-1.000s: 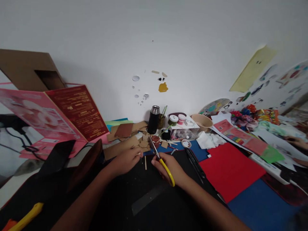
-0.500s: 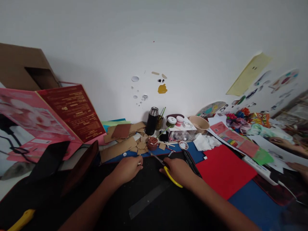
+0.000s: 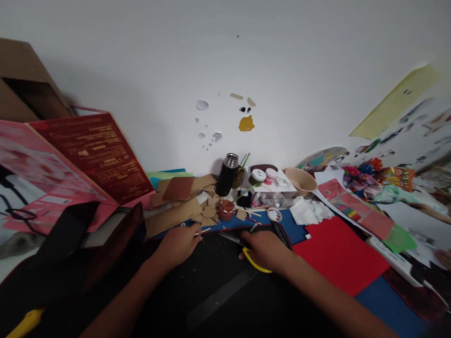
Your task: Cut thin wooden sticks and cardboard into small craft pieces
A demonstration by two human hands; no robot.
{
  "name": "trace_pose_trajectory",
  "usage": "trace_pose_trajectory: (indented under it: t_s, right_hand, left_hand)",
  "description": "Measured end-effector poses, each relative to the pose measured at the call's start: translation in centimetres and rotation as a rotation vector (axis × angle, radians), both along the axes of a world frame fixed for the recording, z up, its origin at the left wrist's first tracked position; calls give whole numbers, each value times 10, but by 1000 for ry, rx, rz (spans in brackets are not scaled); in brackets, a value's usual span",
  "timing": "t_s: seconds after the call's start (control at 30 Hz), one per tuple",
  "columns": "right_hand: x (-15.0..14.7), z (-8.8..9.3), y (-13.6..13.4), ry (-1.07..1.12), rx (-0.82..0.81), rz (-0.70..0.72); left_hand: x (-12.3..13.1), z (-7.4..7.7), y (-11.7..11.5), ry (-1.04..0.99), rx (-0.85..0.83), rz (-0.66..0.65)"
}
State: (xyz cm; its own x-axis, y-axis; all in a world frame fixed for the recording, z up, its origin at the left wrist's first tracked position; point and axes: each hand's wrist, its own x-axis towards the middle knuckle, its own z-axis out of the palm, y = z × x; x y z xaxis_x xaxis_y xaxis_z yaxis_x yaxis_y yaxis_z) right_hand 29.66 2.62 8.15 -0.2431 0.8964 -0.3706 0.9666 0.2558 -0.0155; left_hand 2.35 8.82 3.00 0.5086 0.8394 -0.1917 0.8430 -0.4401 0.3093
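"So, what are the fingers doing?"

"The left hand [image 3: 181,245] has its fingertips pinched together on a thin, pale, wooden-looking stick [image 3: 203,231], nearer the wearer than the small, round, reddish-brown pot [image 3: 226,212] and left of it. The right hand [image 3: 269,249] curls its fingers round the yellow-handled metal scissors [image 3: 260,267], on the pot's near side and to its right."

"And the blades?"

"They point left, toward the other hand, just on the pot's near side. Whether they're parted, I can't tell."

"What could go wrong?"

"A leftward slip could nick the pinching fingertips, since the tips face them. And a knock to the thin green stick [image 3: 245,192] leaning from the pot could tip it."

"Onto what?"

"Likely the torn brown cardboard scraps [image 3: 208,213] just left of it; the flat red sheet [image 3: 343,253] is well to its right."
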Motion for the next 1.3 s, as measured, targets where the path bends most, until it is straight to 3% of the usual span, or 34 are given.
trace_pose_trajectory:
  t_s: [0.33,0.57,0.93,1.3]
  right_hand:
    - [14,-3,15,102,-97,31]
    - [15,-3,18,83,-139,38]
    - [14,-2,2,85,-65,16]
    - [2,20,-16,70,71,-49]
  left_hand:
    - [-12,-9,13,1,-78,126]
    - [-27,-20,26,-145,-101,129]
    - [-37,3,26,-164,4,168]
    - [-31,-5,24,-197,-27,84]
